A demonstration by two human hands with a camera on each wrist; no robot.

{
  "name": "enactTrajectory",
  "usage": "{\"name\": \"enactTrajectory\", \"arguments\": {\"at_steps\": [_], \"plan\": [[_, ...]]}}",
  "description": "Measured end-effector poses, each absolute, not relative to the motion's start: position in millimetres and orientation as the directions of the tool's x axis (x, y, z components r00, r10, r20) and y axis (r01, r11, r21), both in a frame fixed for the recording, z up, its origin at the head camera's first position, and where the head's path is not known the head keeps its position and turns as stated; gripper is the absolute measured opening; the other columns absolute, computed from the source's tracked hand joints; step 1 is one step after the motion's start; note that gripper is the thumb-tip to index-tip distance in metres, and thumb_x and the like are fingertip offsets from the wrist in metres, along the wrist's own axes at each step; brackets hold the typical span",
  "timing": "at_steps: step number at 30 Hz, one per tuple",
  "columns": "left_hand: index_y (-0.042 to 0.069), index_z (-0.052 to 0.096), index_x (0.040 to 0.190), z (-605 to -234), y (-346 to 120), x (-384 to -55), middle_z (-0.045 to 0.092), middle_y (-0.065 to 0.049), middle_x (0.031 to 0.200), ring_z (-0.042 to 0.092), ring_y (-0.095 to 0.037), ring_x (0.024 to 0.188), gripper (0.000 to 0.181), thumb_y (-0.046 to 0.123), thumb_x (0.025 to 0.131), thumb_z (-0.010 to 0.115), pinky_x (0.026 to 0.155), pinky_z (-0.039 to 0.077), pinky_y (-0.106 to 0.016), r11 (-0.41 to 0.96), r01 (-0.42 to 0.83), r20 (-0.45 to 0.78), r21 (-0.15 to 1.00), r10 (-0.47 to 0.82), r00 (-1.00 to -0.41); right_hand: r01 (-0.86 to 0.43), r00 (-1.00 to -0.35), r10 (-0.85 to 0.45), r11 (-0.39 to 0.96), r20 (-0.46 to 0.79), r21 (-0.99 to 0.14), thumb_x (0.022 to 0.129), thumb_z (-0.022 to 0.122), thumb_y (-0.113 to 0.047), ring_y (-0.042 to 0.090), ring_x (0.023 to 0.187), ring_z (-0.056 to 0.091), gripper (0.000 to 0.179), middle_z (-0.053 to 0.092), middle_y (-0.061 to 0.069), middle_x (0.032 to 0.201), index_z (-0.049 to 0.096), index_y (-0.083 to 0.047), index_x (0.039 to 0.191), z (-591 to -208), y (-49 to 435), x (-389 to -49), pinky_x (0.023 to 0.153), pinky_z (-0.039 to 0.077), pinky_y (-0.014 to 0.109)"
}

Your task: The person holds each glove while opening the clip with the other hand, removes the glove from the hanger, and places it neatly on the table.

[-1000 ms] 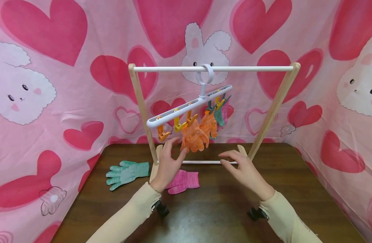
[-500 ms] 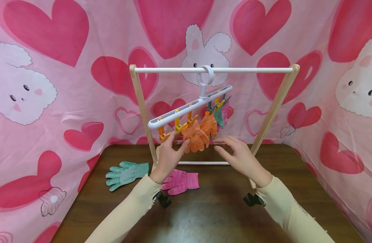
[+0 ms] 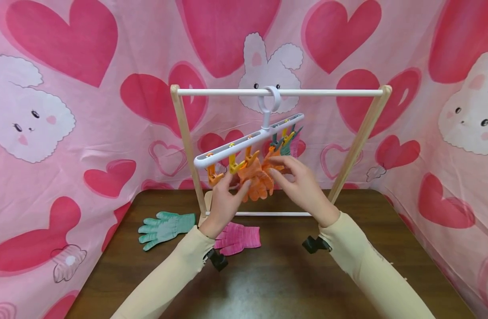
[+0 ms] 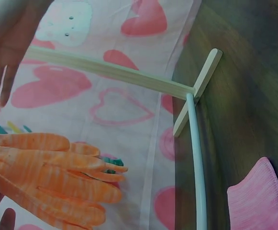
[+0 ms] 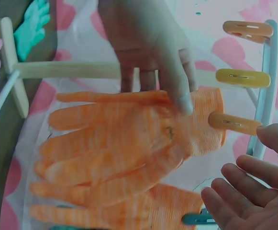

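In the head view an orange glove [image 3: 255, 181] hangs by its cuff from an orange clip [image 3: 250, 156] on the white hanger [image 3: 228, 153]. A second orange glove [image 3: 270, 156] hangs just behind it. My left hand [image 3: 224, 201] is at the front glove; in the right wrist view its thumb lies over the cuff edge and its other fingertips are hidden behind the glove. Fingers spread, my right hand [image 3: 301, 184] reaches the second orange glove; whether it touches is unclear. In the right wrist view this right hand [image 5: 258, 191] shows open fingers near the clips.
Green and pink gloves [image 3: 293, 146] hang at the hanger's far end. Two clips at its near end, orange [image 3: 214, 175] and yellow [image 3: 235, 165], hold nothing. A rack with a white rail [image 3: 323, 92] carries the hanger. Green [image 3: 167, 227] and pink [image 3: 242, 239] gloves lie on the table.
My right hand has moved left and up to the second orange glove, whose hanging shape has shifted. My left hand has risen slightly and come to the front orange glove.
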State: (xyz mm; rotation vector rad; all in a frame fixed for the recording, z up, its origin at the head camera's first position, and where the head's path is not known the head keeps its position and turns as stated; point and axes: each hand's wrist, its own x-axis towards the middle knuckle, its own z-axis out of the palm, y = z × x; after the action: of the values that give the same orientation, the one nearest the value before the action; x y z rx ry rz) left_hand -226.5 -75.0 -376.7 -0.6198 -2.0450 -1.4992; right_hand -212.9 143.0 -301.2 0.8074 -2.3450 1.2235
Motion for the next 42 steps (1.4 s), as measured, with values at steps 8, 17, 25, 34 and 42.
{"name": "enactTrajectory", "arguments": {"at_steps": [8,17,25,34,42], "plan": [[0.010,0.060,0.140,-380,-75,-224,0.075,-0.011,0.117,0.072,-0.027,0.104,0.046,0.020,0.098,0.075,0.088,0.060,-0.048,0.268,0.645,0.656,0.715,0.060,-0.752,-0.579,-0.815,-0.335,0.417,0.474,-0.701,0.103,0.067,-0.021,0.032,0.119,0.067,0.042,0.066,0.011,0.136,0.061,-0.007,0.142,-293,125,-226,0.101,0.053,0.053],[0.006,0.061,0.138,-380,-75,-219,0.074,-0.011,0.109,0.071,-0.025,0.101,0.039,0.016,0.101,0.070,0.089,0.059,-0.049,0.287,0.676,0.690,0.678,0.066,-0.721,-0.557,-0.818,-0.373,0.321,0.439,-0.766,0.106,0.062,-0.021,0.031,0.120,0.066,0.040,0.066,0.014,0.135,0.060,-0.003,0.142,-289,114,-236,0.102,0.053,0.048],[0.003,0.062,0.135,-377,-76,-218,0.071,-0.011,0.095,0.067,-0.023,0.089,0.035,0.014,0.103,0.067,0.080,0.057,-0.039,0.317,0.682,0.703,0.659,0.064,-0.709,-0.493,-0.838,-0.362,0.178,0.409,-0.852,0.107,0.060,-0.018,0.028,0.120,0.064,0.039,0.066,0.015,0.134,0.059,-0.003,0.142,-286,109,-239,0.106,0.050,0.048],[0.001,0.063,0.132,-378,-76,-217,0.066,-0.010,0.089,0.061,-0.020,0.081,0.032,0.011,0.103,0.066,0.073,0.052,-0.030,0.303,0.684,0.701,0.663,0.068,-0.710,-0.419,-0.864,-0.340,0.079,0.371,-0.905,0.106,0.062,-0.018,0.024,0.117,0.062,0.035,0.068,0.013,0.128,0.063,-0.002,0.137,-283,105,-238,0.109,0.047,0.047],[0.001,0.065,0.127,-378,-74,-216,0.069,-0.010,0.093,0.065,-0.020,0.085,0.027,0.012,0.102,0.067,0.077,0.055,-0.032,0.281,0.688,0.700,0.669,0.071,-0.710,-0.397,-0.886,-0.282,0.048,0.369,-0.917,0.103,0.067,-0.017,0.022,0.114,0.061,0.033,0.073,0.010,0.120,0.068,-0.001,0.132,-284,104,-240,0.107,0.048,0.047]]}}
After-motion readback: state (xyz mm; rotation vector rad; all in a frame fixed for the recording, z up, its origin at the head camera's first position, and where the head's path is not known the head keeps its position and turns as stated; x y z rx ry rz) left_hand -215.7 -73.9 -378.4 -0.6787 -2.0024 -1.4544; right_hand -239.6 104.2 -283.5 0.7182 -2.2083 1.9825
